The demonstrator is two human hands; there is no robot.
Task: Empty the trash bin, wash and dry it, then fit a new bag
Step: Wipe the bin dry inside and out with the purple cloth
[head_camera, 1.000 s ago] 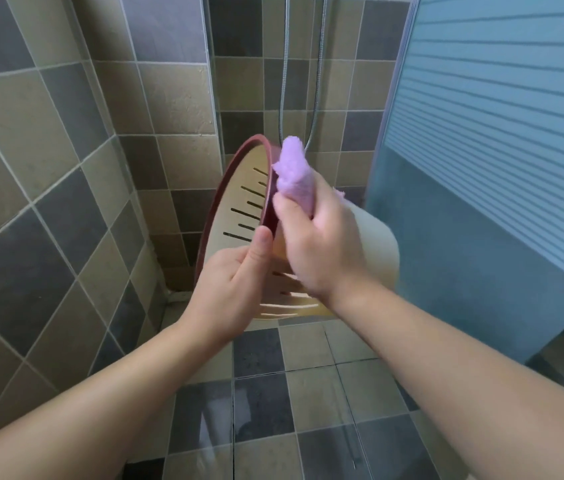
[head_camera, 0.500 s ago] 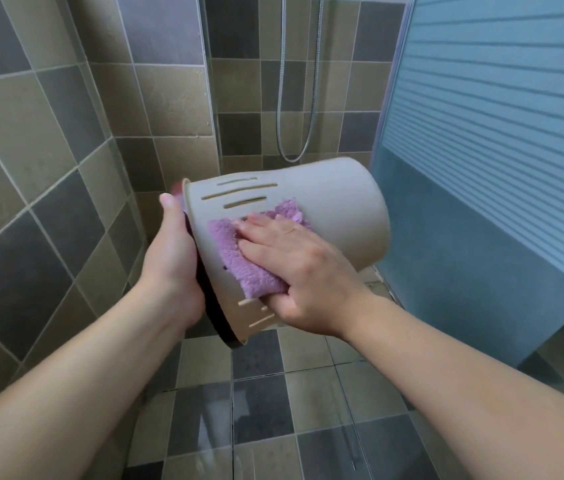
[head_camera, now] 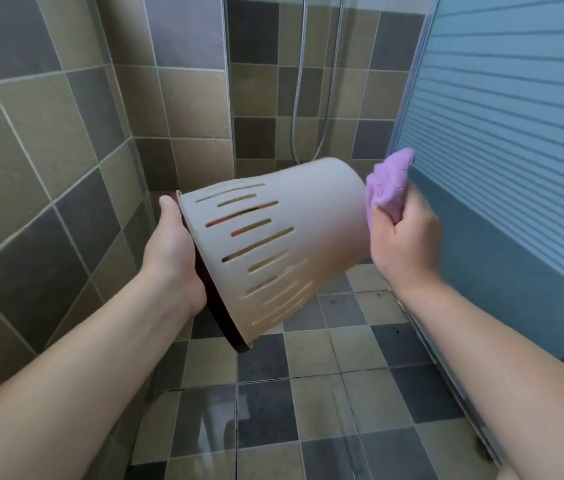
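Drying step, bin off the floor. Trash bin [head_camera: 294, 237] is held sideways in mid-air at centre view, long axis running from about 8 o'clock (open mouth, dark inner rim) to 2 o'clock (closed base). Left hand [head_camera: 173, 258] sits at the mouth end, at 9 o'clock of the bin, fingers hooked inside the rim and out of sight, thumb lying over the rim edge: clamped on the rim, carrying the whole weight. Right hand [head_camera: 403, 240] is at 3 o'clock of the bin, right by the base, fingers closed in a fist around a purple cloth [head_camera: 389, 181]; cloth bunch sticks up toward 12 o'clock of the hand and looks to touch the base edge, though motion blur makes contact hard to confirm. Slotted side wall faces up and toward the viewer. Key relation: base end is nearer the right hand, mouth end nearer the left, so the cloth hand likely works the base while the left just holds and rotates. Wet-looking tiled floor [head_camera: 273, 410] below, shower hose [head_camera: 296, 98] at 12 o'clock, frosted sliding door [head_camera: 516, 116] at 2 o'clock. No new bag in view.
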